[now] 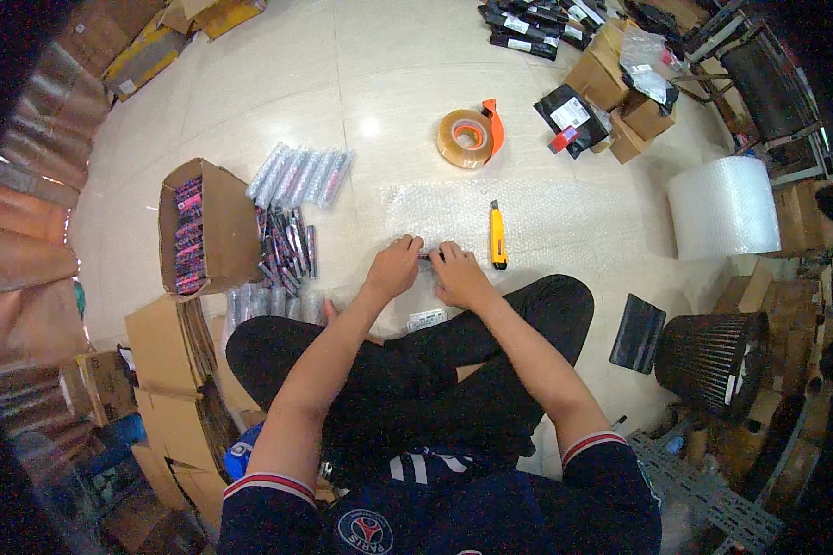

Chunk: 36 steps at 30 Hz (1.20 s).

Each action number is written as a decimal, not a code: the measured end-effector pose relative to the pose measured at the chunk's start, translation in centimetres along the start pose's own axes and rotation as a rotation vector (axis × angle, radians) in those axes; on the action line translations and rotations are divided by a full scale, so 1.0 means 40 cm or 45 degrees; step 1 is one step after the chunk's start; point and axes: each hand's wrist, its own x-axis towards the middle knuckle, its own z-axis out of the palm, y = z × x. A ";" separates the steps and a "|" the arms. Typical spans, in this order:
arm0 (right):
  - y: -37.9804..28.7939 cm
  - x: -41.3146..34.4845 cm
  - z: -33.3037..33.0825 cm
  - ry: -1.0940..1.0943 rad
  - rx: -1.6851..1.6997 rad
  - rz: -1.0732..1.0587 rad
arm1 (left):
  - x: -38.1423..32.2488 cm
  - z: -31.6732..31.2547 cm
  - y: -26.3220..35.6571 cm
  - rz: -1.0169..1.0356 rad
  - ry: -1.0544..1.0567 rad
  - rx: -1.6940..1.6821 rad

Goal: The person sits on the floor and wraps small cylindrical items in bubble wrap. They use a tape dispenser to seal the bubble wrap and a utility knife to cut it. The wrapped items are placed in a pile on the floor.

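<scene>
My left hand and my right hand meet at the near edge of a flat sheet of bubble wrap on the floor. Between them they hold a small dark, slender item, mostly covered by the fingers. Just right of my right hand, a yellow utility knife lies on the wrap. Beyond the sheet is a roll of clear tape with an orange dispenser. To the left, bubble-wrapped bundles lie in a row above a loose pile of slim dark packages.
An open cardboard box of colourful packages stands left, above stacked flat cartons. A large bubble wrap roll and a dark slatted basket are right. Black mailing bags and small boxes lie at the far right.
</scene>
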 end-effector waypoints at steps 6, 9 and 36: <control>0.032 0.050 0.000 0.056 0.144 0.161 | -0.013 -0.016 0.026 0.006 -0.060 0.058; 0.055 0.037 0.005 0.172 0.267 0.176 | -0.001 -0.003 0.024 -0.134 0.044 -0.015; 0.049 0.114 -0.001 0.321 -0.032 0.049 | 0.045 -0.030 -0.036 -0.212 0.014 0.037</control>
